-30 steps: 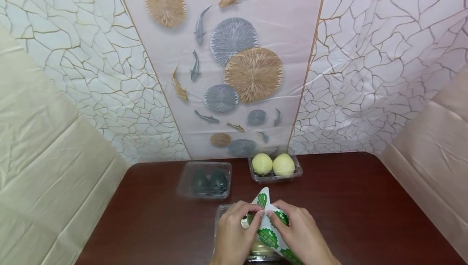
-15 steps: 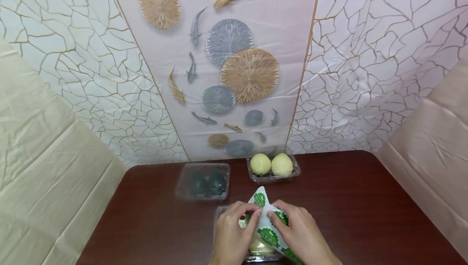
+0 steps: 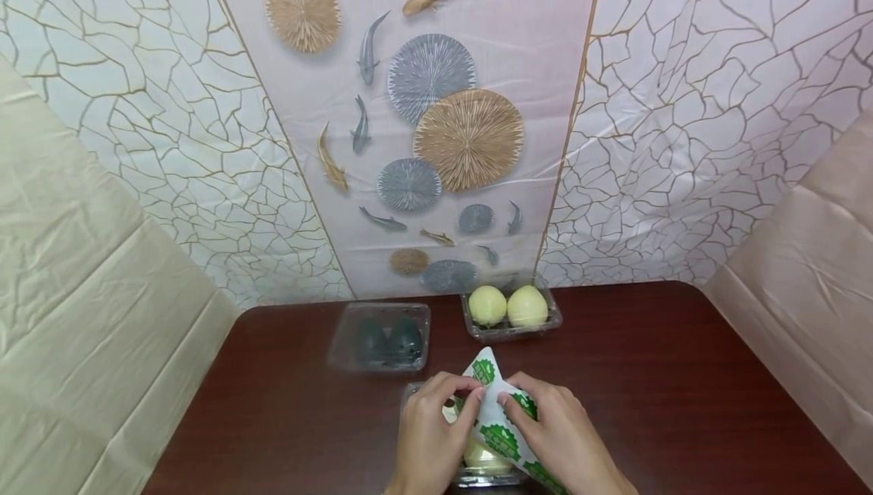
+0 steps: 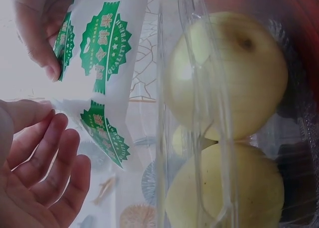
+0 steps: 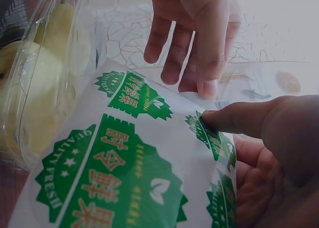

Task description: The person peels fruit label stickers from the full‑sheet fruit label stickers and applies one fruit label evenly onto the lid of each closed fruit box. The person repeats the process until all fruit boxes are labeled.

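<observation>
A white strip of stickers (image 3: 501, 434) printed with green "Quality Fresh" labels hangs folded between my two hands. My left hand (image 3: 436, 427) pinches its edge with thumb and forefinger; in the left wrist view the other fingers (image 4: 62, 153) are loosely bent. My right hand (image 3: 562, 427) grips the strip, thumb on the near face and fingers behind, as the right wrist view shows at the thumb (image 5: 239, 118). Under the hands stands a clear plastic box (image 3: 487, 477) of pale yellow pears, partly hidden. Two pears (image 4: 227, 78) show through its wall in the left wrist view.
Farther back on the dark red table (image 3: 655, 374) are a clear box (image 3: 470, 326) with two pale yellow pears (image 3: 527, 307) and, to its left, another box (image 3: 424, 336) with two dark green fruits (image 3: 405, 339). A patterned cloth (image 3: 443, 237) hangs behind the table.
My left fingertips have shifted slightly left, a little farther from the right thumb, and the strip's top corner has tipped left too. The right hand's hold looks the same.
</observation>
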A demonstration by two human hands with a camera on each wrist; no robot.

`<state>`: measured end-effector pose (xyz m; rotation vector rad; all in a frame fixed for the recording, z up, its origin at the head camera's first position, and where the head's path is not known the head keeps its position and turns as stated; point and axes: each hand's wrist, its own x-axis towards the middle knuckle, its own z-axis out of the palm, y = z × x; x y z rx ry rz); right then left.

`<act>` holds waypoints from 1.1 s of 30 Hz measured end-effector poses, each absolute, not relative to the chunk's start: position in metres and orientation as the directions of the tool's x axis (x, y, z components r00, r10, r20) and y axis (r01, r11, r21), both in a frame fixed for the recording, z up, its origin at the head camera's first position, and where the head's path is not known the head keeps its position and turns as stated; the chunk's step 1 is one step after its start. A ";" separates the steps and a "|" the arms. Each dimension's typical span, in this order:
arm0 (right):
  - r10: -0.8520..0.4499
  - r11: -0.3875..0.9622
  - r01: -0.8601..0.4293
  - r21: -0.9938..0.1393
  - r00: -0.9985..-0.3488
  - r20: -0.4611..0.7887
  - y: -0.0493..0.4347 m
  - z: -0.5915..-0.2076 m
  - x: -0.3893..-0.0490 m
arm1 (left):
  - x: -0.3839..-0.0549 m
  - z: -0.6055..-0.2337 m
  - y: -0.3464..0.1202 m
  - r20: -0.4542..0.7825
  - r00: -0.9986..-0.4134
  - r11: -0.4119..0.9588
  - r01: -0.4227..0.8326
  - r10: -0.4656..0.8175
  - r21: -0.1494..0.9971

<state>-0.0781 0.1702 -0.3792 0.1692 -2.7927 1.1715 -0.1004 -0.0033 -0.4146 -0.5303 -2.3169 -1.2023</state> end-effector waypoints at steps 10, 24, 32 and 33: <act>-0.082 0.681 -0.128 -0.721 -0.992 0.100 0.172 -0.380 -0.079 | -0.101 -0.413 -0.005 0.528 -0.841 0.543 0.500 0.118 0.675; -0.073 0.691 -0.117 -0.714 -0.993 0.091 0.172 -0.382 -0.078 | -0.101 -0.412 -0.008 0.518 -0.849 0.563 0.480 0.105 0.673; -0.074 0.685 -0.120 -0.718 -0.993 0.095 0.171 -0.381 -0.079 | -0.103 -0.411 -0.010 0.530 -0.842 0.558 0.488 0.098 0.672; -0.076 0.685 -0.123 -0.718 -0.992 0.097 0.171 -0.381 -0.080 | -0.103 -0.411 -0.010 0.533 -0.841 0.559 0.489 0.097 0.670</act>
